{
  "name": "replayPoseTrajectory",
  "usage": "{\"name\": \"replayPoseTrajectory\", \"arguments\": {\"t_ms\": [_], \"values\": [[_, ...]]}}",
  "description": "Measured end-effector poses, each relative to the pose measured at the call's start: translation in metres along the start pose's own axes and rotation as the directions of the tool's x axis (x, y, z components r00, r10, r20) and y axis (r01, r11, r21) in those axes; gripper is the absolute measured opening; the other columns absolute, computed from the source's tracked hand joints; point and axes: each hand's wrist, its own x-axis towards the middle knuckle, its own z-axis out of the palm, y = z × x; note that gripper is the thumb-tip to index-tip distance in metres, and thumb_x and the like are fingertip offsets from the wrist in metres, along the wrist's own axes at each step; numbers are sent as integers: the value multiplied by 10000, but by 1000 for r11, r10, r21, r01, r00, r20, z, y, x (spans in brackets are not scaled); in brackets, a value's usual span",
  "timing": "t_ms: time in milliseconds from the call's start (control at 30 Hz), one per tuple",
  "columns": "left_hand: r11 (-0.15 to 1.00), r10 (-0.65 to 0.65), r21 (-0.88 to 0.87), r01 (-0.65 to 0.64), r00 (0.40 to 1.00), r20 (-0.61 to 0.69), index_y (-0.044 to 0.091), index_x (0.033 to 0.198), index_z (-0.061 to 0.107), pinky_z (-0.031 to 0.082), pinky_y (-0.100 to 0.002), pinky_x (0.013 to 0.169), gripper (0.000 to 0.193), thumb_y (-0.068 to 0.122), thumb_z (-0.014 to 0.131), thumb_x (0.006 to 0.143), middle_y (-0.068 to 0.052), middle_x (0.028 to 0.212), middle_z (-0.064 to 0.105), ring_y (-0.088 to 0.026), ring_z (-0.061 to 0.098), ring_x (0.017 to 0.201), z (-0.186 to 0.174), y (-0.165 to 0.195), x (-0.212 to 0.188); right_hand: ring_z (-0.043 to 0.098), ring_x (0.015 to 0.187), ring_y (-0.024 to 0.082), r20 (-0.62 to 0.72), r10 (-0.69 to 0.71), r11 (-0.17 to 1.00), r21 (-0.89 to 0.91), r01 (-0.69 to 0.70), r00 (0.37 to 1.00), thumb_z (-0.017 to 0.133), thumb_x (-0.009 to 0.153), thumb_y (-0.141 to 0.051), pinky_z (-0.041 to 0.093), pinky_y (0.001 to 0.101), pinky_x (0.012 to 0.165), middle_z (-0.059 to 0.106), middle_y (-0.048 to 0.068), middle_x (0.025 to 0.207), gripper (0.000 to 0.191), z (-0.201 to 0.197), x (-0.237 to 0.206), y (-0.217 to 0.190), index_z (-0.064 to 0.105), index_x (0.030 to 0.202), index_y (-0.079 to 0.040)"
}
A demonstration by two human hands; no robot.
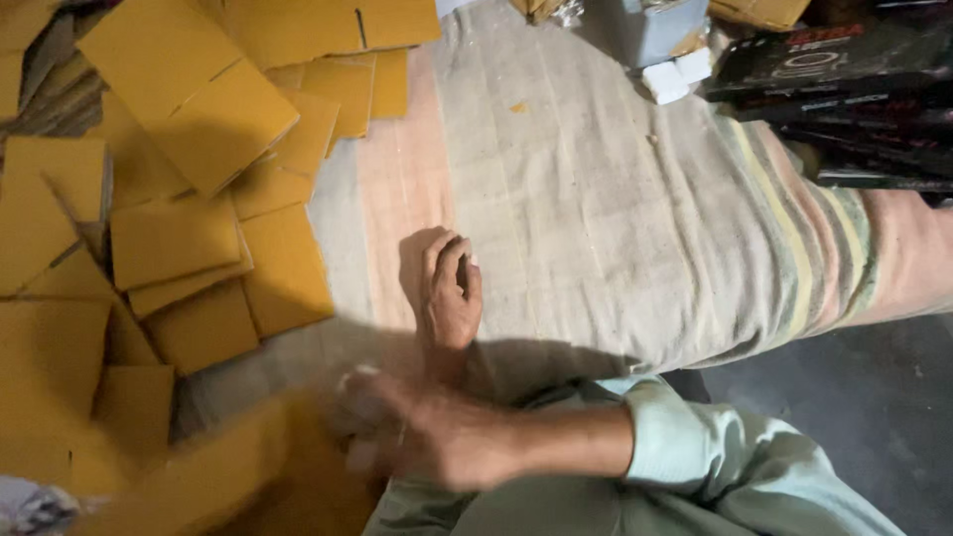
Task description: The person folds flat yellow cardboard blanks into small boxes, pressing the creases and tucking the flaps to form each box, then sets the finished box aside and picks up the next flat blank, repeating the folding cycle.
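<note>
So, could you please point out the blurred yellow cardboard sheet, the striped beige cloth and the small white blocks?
Blurred yellow cardboard sheet (213,476), head view, its middle.
Striped beige cloth (615,218), head view, a bare patch.
Small white blocks (677,75), head view, top face.

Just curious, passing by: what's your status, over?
Left hand curled on striped cloth. Right hand blurred, at yellow cardboard sheet; grip unclear. Cardboard pile alongside.

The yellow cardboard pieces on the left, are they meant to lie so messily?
The flat yellow cardboard pieces lie in a loose heap, overlapping at odd angles rather than stacked. One piece by the right hand is blurred. No tears or spills are visible.
</note>
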Motion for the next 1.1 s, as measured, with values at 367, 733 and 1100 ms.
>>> {"name": "replayPoseTrajectory", "arguments": {"t_ms": [367, 733, 1100], "values": [[972, 149, 184, -146, 989, -3, -3, 1086, 688, 512, -467, 975, 229, 135, 711, 905, -187, 1243, 649, -400, 625, 1140, 8, 3, 7, 689, 982, 175, -511, -234, 951, -298, 86, 827, 589, 1014, -117, 588, 343, 867, 690, 108, 1189, 314, -151, -22, 29, 609, 1313, -22], [919, 177, 367, -142, 982, -62, 26, 786, 707, 476, -502, 770, 129, 134, 752, 841, -133, 810, 653, -353, 605, 857, 24, 7, 66, 703, 856, 316, -705, -374, 725, -627, -284, 603, 638, 935, -126, 565, 408, 742, 693, 149, 1039, 243, -198, -29, 66, 697, 1147, -22], [919, -87, 387, 74, 996, 16, 68, 899, 748, 522, -484, 815, 187, 231, 664, 936, -164, 921, 696, -362, 658, 925, 56, 5, 100, 708, 807, 255, -738, -179, 826, -472, -308, 650, 665, 931, -161, 562, 369, 722, 716, 118, 1053, 263, -210, -24, 57, 717, 1160, -42]]}}
